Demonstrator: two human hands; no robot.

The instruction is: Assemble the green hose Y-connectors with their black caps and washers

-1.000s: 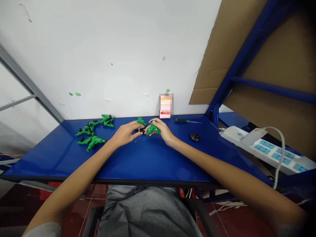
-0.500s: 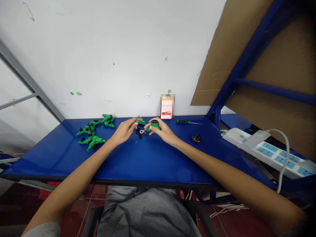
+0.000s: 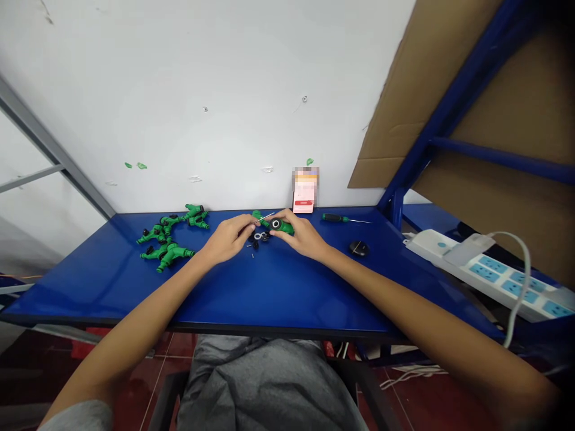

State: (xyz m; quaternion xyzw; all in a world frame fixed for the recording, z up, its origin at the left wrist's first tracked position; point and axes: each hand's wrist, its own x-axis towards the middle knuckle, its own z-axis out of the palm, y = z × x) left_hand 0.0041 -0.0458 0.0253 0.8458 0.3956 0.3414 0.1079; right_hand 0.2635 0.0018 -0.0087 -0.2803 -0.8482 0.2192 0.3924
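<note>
Two tight grips: right hand (image 3: 303,234) holds the light, stiff green plastic hose fitting (image 3: 283,226) by its body, left hand (image 3: 229,238) pinches a thin metal pin (image 3: 266,218).

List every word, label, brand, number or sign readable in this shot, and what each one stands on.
Nothing can be read: the printed card against the wall is pixelated, showing only coloured bands and a red mark, and the white power strip and screwdriver show no legible marking.

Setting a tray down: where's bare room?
Free: blue tabletop in front of the left hand and right hand, and right of the black disc. Crowded: small black parts between the hands, and the green fittings at left.
</note>
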